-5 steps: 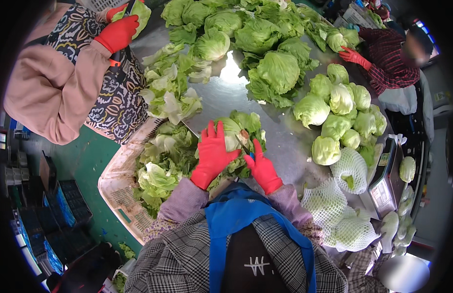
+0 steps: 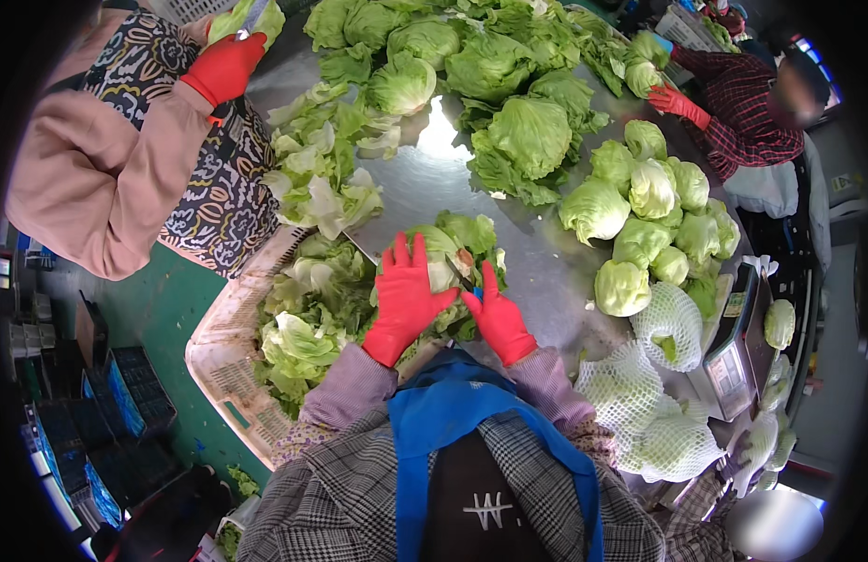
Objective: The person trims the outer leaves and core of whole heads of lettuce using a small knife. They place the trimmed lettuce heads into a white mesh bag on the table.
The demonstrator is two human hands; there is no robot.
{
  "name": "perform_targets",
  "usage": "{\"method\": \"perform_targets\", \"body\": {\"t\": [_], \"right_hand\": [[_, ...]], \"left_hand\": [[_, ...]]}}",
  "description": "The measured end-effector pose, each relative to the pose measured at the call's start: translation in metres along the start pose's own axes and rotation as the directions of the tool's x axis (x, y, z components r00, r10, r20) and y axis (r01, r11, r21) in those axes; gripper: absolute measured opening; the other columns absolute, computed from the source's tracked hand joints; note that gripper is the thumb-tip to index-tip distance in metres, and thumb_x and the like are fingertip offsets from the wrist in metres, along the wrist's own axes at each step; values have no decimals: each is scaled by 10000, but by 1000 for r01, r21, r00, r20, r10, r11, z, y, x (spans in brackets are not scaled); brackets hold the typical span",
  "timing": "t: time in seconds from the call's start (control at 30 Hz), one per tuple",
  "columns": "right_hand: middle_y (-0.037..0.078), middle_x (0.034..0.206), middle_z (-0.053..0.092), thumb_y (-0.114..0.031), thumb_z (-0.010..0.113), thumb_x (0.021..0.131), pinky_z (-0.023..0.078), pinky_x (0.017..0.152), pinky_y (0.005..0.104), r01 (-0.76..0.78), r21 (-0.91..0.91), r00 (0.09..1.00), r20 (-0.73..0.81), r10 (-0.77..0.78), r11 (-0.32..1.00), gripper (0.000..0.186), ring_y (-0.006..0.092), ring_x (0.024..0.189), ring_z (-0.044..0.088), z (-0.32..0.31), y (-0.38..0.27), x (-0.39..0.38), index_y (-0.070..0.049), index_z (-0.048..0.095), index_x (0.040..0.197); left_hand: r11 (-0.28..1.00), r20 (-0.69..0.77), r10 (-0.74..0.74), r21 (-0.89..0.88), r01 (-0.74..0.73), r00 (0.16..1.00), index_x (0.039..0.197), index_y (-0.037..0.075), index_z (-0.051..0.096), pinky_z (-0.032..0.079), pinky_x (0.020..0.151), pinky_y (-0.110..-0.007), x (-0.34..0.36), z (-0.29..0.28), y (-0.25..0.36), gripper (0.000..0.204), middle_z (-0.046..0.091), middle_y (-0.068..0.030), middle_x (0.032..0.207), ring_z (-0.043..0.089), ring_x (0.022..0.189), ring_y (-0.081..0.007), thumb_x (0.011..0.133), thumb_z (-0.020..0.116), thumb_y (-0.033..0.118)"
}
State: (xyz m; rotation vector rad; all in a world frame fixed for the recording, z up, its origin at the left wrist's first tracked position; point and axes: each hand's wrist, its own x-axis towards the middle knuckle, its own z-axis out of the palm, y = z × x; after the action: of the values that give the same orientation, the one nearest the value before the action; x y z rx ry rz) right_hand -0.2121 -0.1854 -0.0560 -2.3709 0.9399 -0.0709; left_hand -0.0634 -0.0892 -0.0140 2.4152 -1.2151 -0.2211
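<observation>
i'd steady the iceberg lettuce [image 2: 440,249] with the spread left hand [image 2: 403,295], clear of the knife [image 2: 461,274] my right hand [image 2: 500,321] grips.

Near the frame's centre, the left hand [image 2: 402,300] is stretched with fingers apart; the right hand [image 2: 500,323] is curled, its index finger pointing up.

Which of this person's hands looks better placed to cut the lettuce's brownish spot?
Probably the right hand: it holds the knife, blade near the brownish spot. The left hand is spread over the lettuce, seemingly steadying it.
</observation>
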Motion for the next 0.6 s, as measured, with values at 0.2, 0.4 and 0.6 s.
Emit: {"method": "perform_targets", "body": {"t": [0.2, 0.4, 0.6], "right_hand": [[221, 756, 625, -487, 518, 872, 460, 509, 456, 29, -53, 997, -69, -33, 998, 769, 412, 624, 599, 4, 33, 13, -66, 181, 1420], [211, 773, 628, -470, 522, 877, 453, 486, 434, -346, 446, 935, 88, 344, 826, 733, 358, 610, 607, 1, 46, 20, -49, 238, 1404], [209, 950, 629, -422, 592, 847, 493, 647, 426, -94, 162, 995, -18, 99, 982, 719, 388, 759, 619, -28, 69, 8, -90, 276, 1400]], "left_hand": [[1000, 1, 19, 14, -19, 1000, 1299, -3, 374, 441, 827, -480, 0, 2, 2, 925, 358, -227, 1327, 426, 1112, -416, 588, 755, 448], [998, -17, 31, -56, -32, 999, 1315, -5, 367, 427, 886, -462, 4, 2, -5, 919, 352, -242, 1342, 421, 1146, -413, 600, 751, 426], [980, -48, 28, -194, -37, 998, 1355, 17, 337, 380, 964, -466, -11, 11, -40, 949, 291, -256, 1394, 357, 1221, -441, 606, 760, 416]]}}
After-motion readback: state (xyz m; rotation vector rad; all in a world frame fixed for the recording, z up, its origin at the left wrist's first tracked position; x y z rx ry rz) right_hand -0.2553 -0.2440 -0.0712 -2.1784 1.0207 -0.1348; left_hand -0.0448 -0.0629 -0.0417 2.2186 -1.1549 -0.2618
